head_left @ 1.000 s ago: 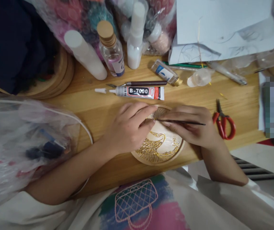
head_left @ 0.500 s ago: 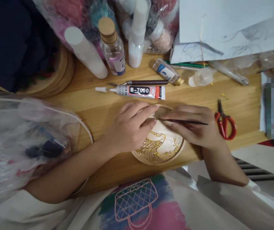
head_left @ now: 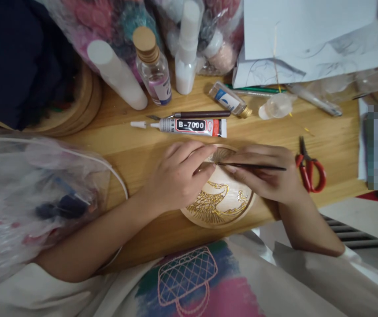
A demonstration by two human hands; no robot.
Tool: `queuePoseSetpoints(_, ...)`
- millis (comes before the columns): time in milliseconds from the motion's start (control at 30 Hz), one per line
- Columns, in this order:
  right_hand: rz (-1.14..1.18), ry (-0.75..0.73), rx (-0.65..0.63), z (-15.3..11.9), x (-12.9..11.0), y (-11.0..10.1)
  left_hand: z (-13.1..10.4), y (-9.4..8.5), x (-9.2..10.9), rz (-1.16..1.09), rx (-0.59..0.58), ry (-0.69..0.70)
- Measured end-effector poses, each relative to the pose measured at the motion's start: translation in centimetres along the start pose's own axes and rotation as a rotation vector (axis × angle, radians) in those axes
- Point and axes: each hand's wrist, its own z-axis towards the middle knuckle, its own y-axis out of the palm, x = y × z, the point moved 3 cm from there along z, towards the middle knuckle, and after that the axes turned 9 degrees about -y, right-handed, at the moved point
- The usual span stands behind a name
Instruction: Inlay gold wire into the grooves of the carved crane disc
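Wooden surface, round engraved wooden plate near its front edge — close handwork at the plate's far side.
The left hand rests over the plate, fingertips by the tool's tip; whether its grip pinches anything, I cannot tell. The right hand pinches a slim dark tool — fine control likely wants braced fingers, light pressure.
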Motion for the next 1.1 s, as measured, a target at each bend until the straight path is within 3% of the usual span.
queuePoseSetpoints(300,-0.001,0.042,0.015,0.1,-0.2,0.0,-0.2,0.1,-0.1,-0.023,-0.019,-0.002)
queuePoseSetpoints(833,-0.178,0.178,0.196,-0.9,-2.6,1.7,0.1,0.1,0.0,0.003,0.001,0.003)
queuePoseSetpoints(967,-0.188,0.120,0.151,-0.9,-2.5,1.4,0.1,0.0,0.1,0.021,0.062,-0.020)
queuePoseSetpoints(1100,-0.159,0.059,0.082,-0.5,-2.1,0.7,0.1,0.2,0.1,0.032,0.002,-0.018)
